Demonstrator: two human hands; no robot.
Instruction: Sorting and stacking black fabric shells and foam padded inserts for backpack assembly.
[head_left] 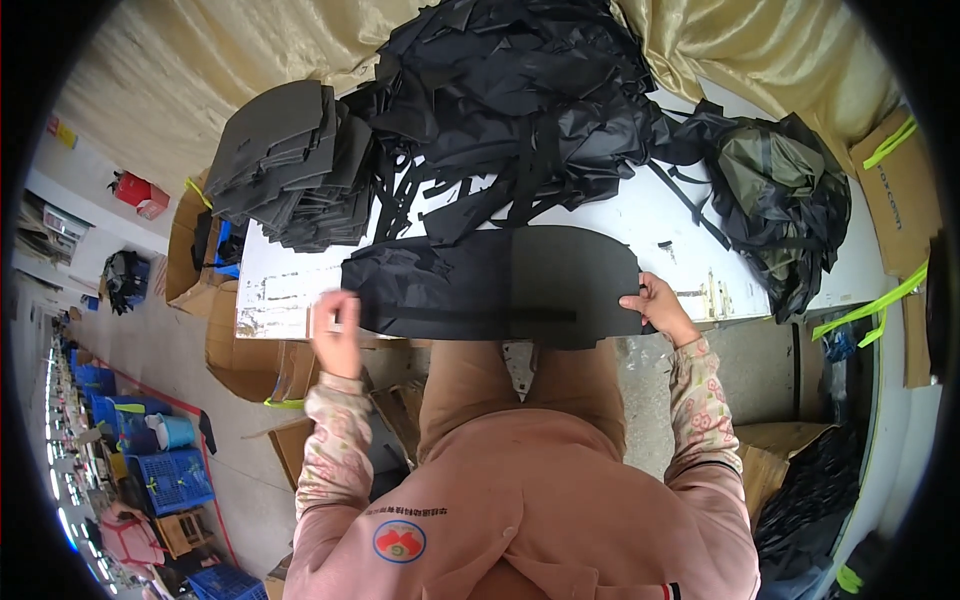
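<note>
Panel: I see a wide black fabric panel [500, 285] lying flat at the near edge of the white table [640, 225], stretched between both hands; I judge it is held at its two ends so that it stays spread and smooth.
Left hand: my left hand [337, 335] is at the panel's left end, fingers curled; it is blurred, so I cannot tell whether it truly grips the cloth or only rests against it.
Right hand: my right hand [655, 305] pinches the panel's right edge, thumb on top, closed on the cloth.
Beyond the hands: a stack of grey cut pieces [285, 165] sits up and past the left hand; a heap of black fabric and straps [520, 100] lies straight ahead of both.
Past the right hand: a dark olive backpack [775, 200] slumps at the table's far right.
Containers: blue crates [170, 480] stand on the floor well left of the left hand; I cannot make out their contents. Cardboard boxes [245, 355] sit under that hand, contents hidden.
</note>
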